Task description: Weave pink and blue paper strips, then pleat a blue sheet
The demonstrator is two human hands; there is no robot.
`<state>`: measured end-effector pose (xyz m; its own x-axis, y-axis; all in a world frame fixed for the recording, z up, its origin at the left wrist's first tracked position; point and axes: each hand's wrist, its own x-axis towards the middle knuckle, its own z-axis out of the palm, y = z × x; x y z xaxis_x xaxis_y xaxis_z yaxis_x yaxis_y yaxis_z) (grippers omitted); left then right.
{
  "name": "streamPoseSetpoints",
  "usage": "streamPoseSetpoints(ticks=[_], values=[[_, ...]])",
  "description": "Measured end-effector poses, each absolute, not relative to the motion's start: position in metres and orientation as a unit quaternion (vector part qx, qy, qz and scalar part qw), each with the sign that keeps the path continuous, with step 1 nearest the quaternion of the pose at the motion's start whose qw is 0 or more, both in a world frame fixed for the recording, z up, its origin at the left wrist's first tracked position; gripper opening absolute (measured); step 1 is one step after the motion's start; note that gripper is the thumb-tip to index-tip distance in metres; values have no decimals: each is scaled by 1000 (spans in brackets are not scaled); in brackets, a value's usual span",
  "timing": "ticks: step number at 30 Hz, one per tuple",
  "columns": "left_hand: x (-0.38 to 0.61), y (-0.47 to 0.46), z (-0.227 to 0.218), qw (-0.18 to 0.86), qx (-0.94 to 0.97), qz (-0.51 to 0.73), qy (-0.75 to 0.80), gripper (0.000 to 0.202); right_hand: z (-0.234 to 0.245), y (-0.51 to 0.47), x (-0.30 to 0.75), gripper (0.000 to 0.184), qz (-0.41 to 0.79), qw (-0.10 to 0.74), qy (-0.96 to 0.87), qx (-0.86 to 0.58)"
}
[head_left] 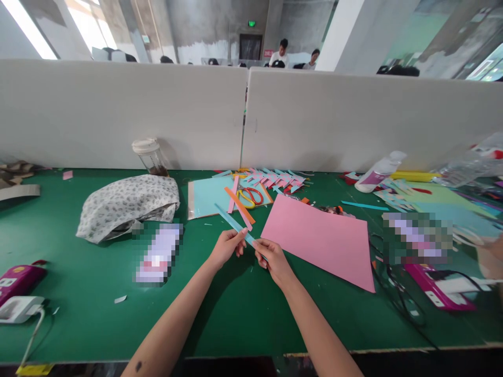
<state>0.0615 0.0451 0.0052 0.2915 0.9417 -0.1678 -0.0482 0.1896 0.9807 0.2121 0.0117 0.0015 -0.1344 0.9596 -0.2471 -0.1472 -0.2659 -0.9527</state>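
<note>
Between my two hands runs a light blue paper strip [229, 218], slanting from upper left to lower right above the green table. My left hand [231, 244] pinches it around its middle. The lower end is pinched by my right hand [272, 257], close beside the left. Just beyond the strip lie an orange paper strip [240, 205] and a pink paper strip [234, 193]. Scissors [251, 197] with red and yellow handles rest on light blue paper sheets [208, 195]. A large pink paper sheet [320, 235] lies right of my right hand.
Folded pink and blue strips [279, 179] are heaped near the white partition [126, 115]. To the left are a patterned cloth [129, 207], a glass jar [151, 157] and a blurred-out phone [160, 254]. A white bottle [379, 173], black cables [396, 293] and a magenta power strip [438, 288] occupy the right.
</note>
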Motion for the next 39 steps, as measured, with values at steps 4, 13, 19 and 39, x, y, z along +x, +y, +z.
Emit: streamPoseSetpoints(ticks=[4,13,19,39], values=[[64,44,4,642,496,391,435,49,4,12,211,26,632,449,-409,-482],[72,41,-8,635,483,412,440,46,5,10,210,28,601,479,-411,-491],[73,41,-5,637,471,433,430,45,-1,12,209,30,573,482,-420,-513],[62,45,1,655,454,456,396,48,3,14,224,33,616,422,-426,-511]])
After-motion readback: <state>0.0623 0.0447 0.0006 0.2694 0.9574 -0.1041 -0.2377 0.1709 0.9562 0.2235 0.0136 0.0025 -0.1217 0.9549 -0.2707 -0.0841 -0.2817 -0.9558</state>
